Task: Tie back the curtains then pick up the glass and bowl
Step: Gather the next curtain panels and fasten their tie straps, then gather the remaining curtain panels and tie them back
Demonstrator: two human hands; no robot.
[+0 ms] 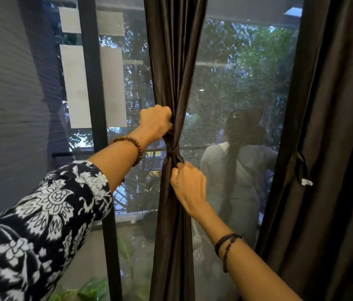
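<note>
**Operator:** Fingers [167, 124] of my left hand [155, 123] are curled tight into the gathered dark curtain [174, 72], gripping a fold just above the pinched waist. From my seat I see a patterned black-and-white sleeve [47, 216] on that arm and a wooden bead bracelet [133, 146] at the wrist.

**Observer:** What sits to the far left of it?

**Operator:** A grey ribbed wall [8, 105], then a black window frame post [96, 105] with pale rectangles [74, 85] behind the glass.

**Observer:** And the curtain itself?

**Operator:** It hangs in the middle of the window, bunched into a narrow column and cinched by a dark tie [174, 152] wrapped around it between my two hands.

**Observer:** The other hand?

**Operator:** My right hand [189, 185] is just below the tie, its fingers bent and pinching the tie's end against the fabric. Dark cord bracelets [225, 243] circle that wrist.

**Observer:** Further right?

**Operator:** Glass showing green foliage [247, 68] and a dim reflection of a person [238, 161]. Past that a second dark curtain [327, 148] hangs loose at the right edge, a thin tie-back loop [302, 170] dangling on it. I cannot see the glass or bowl.
</note>
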